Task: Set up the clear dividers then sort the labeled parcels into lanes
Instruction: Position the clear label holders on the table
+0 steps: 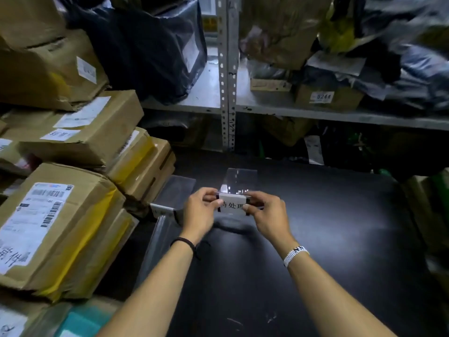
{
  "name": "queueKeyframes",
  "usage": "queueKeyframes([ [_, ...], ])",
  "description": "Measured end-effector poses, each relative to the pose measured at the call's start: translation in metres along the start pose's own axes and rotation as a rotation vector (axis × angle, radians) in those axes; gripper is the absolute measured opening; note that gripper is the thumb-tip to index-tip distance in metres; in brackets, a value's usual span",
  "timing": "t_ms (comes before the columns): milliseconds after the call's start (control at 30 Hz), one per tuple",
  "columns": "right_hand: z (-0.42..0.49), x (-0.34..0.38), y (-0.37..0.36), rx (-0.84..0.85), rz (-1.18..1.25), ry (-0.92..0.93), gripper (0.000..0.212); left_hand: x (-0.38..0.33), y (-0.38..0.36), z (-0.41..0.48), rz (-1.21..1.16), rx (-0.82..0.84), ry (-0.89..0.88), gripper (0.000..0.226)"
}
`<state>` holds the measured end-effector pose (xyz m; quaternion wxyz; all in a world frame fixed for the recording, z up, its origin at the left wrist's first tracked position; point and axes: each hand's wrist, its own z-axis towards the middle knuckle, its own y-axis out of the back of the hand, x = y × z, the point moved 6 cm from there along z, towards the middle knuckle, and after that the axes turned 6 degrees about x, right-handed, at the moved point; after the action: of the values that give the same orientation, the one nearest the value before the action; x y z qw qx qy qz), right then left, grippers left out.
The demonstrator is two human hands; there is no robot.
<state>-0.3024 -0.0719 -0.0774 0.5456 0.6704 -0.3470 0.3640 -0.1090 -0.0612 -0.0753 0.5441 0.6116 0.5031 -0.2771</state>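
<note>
step in hand: divider setup. the left hand [199, 210] and right hand [267, 215] each pinch one end of the white label [232, 204] on the near edge of a clear divider [240, 181], fingers curled narrowly round it. the divider extends away from the hands over the black table [340, 239]; whether it touches the table cannot be told. a second divider [181, 188] sits just left of the left hand. labeled parcels [60, 227] are stacked further left, unsorted. the next move likely calls for seating the divider upright and parallel to its neighbour before release.
</note>
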Motion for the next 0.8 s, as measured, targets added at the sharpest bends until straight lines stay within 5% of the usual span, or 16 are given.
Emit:
queueKeyframes([
  [367,0.037,-0.053,-0.058,0.039,-0.024,-0.083,0.032,0.072,-0.012,0.035,-0.062,-0.119,0.027,0.028],
  [800,0.045,-0.054,-0.063,0.001,-0.032,-0.101,0.032,0.078,-0.006,0.048,-0.023,-0.087,-0.012,0.025],
])
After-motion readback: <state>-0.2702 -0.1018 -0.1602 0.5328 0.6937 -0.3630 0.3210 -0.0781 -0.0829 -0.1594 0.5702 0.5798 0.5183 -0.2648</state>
